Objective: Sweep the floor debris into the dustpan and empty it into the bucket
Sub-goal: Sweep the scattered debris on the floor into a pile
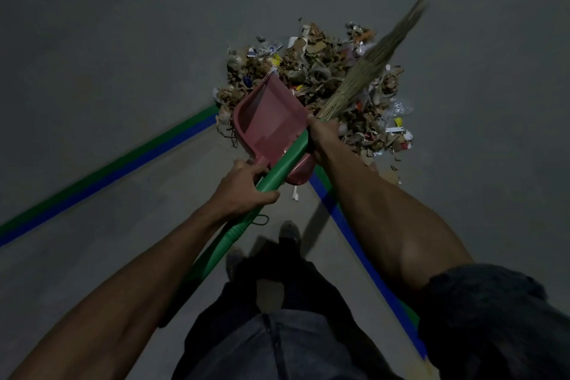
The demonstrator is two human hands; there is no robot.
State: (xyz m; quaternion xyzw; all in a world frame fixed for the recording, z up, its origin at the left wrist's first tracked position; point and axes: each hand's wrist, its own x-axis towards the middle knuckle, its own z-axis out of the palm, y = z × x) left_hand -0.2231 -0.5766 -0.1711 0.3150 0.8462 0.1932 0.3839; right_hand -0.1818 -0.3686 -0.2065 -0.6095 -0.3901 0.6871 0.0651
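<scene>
- Head view, hands. The left hand [243,185] has its fingers curled round the dustpan's handle and appears to lie across the green broom handle [277,163] too; whether it grips both cannot be told. The right hand [322,133] grips the broom where the green handle meets the straw bristles [367,68].
- Head view, tools. The red dustpan [268,120] is tilted, its open mouth towards the debris pile [314,71], its front lip at the pile's near-left edge. The pan looks empty. The bristles slant over the pile's right side, blurred at the tip.
- Head view, debris. The pile, of dry leaves, cardboard scraps and paper, lies heaped on the grey floor [123,55] at the corner where two green-and-blue tape lines [108,173] meet.
- Head view, progress. Judged from this layout, the litter is gathered but none is yet in the pan; loading and emptying remain. No bucket is in view.
</scene>
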